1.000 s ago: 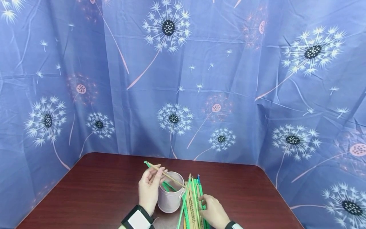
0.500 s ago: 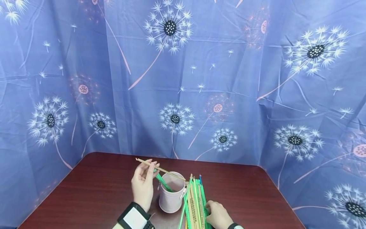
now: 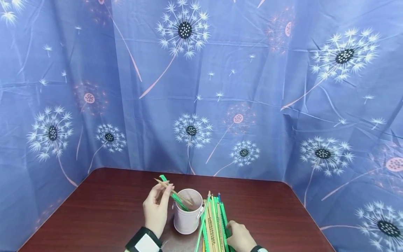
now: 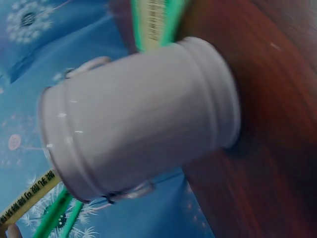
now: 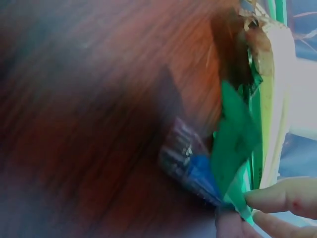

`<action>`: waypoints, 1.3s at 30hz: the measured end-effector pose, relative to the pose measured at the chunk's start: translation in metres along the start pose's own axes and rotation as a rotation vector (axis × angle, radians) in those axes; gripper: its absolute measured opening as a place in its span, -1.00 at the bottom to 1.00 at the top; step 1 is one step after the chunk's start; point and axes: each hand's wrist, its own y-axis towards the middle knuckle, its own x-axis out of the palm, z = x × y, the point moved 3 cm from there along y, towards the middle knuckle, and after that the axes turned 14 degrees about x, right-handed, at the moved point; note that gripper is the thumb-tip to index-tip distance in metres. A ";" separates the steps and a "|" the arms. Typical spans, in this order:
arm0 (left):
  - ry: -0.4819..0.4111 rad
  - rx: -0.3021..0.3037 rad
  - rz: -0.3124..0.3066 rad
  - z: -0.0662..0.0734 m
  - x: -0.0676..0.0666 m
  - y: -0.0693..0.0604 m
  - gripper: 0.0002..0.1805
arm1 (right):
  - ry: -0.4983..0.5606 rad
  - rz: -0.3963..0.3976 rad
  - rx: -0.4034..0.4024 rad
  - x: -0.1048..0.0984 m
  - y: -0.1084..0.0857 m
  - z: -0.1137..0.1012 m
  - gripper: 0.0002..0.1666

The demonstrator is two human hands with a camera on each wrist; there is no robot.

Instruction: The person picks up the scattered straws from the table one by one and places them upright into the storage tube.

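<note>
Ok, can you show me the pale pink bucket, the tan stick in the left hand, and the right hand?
Pale pink bucket [image 3: 185,223]: head view, on its outer wall.
Tan stick [image 4: 30,196]: left wrist view, on its printed side.
Right hand [image 3: 240,237]: head view, on the back of the hand.

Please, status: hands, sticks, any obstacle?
Left hand pinches tan stick, end at pale bucket. Right hand pinches green strip at pile. Other green strips partly occupy bucket.

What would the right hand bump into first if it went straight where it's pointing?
Probably the pile of long packets, since the right hand pinches a green wrapper at its edge; depth is unclear.
</note>
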 end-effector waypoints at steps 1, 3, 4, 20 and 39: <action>0.019 0.024 -0.013 -0.001 0.000 -0.002 -0.87 | 0.001 0.003 -0.003 -0.001 -0.001 0.001 -0.60; 0.041 0.057 -0.039 -0.003 0.000 -0.005 -0.89 | 0.003 0.007 -0.004 -0.001 -0.001 0.001 -0.60; 0.045 0.066 -0.048 -0.004 0.000 -0.006 -0.90 | 0.004 0.010 -0.011 -0.001 -0.001 0.002 -0.60; 0.215 -0.075 -0.166 -0.024 -0.003 -0.023 -0.88 | 0.116 0.021 -0.084 -0.006 -0.005 -0.001 -0.51; 0.209 -0.302 -0.215 -0.028 -0.009 -0.020 -0.67 | 0.280 0.059 -0.149 -0.015 -0.008 -0.012 -0.50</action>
